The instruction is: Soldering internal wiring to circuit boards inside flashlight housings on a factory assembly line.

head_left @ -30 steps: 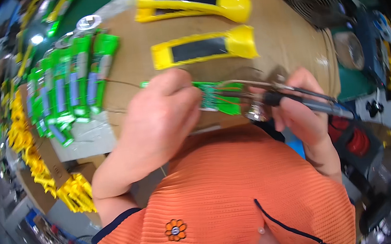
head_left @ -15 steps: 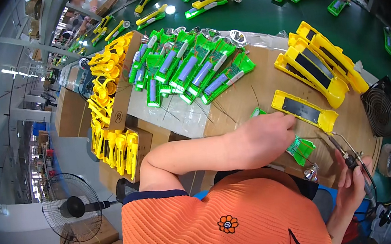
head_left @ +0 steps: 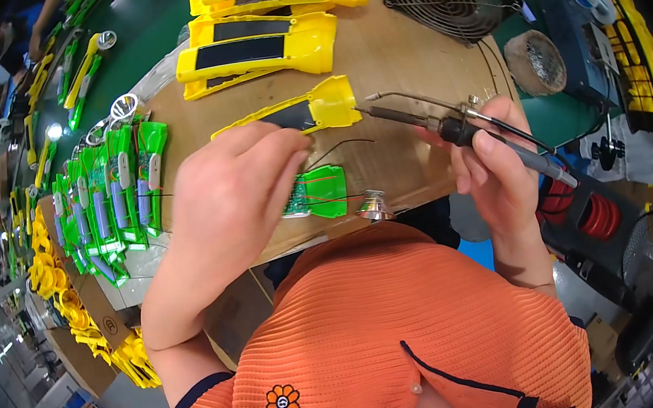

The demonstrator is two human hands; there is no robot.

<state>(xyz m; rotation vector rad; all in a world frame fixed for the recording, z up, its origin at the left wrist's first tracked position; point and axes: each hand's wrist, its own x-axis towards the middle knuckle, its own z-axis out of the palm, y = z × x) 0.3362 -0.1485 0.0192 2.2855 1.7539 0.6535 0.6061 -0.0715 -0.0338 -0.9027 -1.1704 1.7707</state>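
While the right hand (head_left: 498,164) grips a soldering iron (head_left: 457,132), the left hand (head_left: 224,187) is bunched.

From here I can't see the green casing's (head_left: 332,183) left part; the left hand (head_left: 222,196) hides it.

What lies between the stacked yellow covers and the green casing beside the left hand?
Head view: a single yellow cover, a dark wire and part of the left hand.

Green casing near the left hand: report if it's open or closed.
Open: the green casing has no cover over its visible end, leaving the circuit board and red wires exposed; the left hand hides the rest.
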